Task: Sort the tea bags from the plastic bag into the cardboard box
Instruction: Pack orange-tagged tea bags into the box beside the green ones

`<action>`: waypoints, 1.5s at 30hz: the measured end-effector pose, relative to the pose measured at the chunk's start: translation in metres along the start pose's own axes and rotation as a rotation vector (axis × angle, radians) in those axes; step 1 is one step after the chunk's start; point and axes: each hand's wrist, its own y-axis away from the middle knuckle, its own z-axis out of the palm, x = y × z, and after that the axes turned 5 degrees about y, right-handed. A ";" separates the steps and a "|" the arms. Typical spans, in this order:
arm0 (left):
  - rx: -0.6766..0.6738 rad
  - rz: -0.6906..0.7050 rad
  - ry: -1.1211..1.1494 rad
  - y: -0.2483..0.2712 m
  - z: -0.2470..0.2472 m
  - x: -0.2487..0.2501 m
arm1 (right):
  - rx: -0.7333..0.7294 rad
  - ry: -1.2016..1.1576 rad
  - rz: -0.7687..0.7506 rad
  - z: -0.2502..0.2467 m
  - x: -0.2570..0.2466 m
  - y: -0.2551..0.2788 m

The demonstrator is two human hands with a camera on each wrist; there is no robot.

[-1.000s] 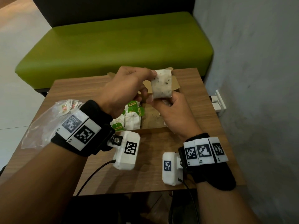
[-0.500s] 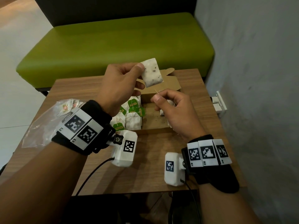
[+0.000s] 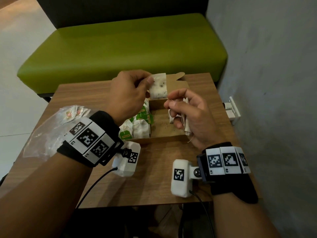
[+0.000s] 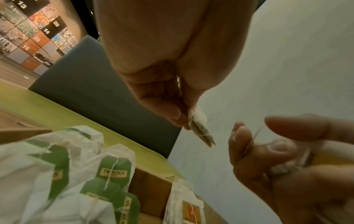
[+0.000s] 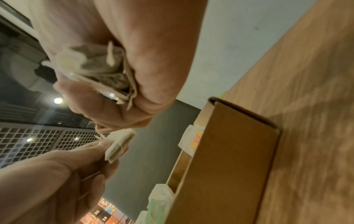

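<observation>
Left grip pinches a white tea bag by its edge between thumb and fingers, holding it upright above the open box. Right grip, just beside it over the box, keeps a bunch of tea bags folded in its curled palm while thumb and forefinger pinch a thin string. Green-tagged bags stand packed in the box's left part; a bag with a red-and-yellow tag sits at the right side. The box rests on the desk. The plastic bag, with a few bags inside, lies at the desk's left edge. A green bench stands behind the desk.
</observation>
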 end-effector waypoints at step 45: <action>-0.400 -0.146 -0.363 -0.009 0.062 -0.008 | 0.525 0.297 0.169 -0.008 0.020 -0.009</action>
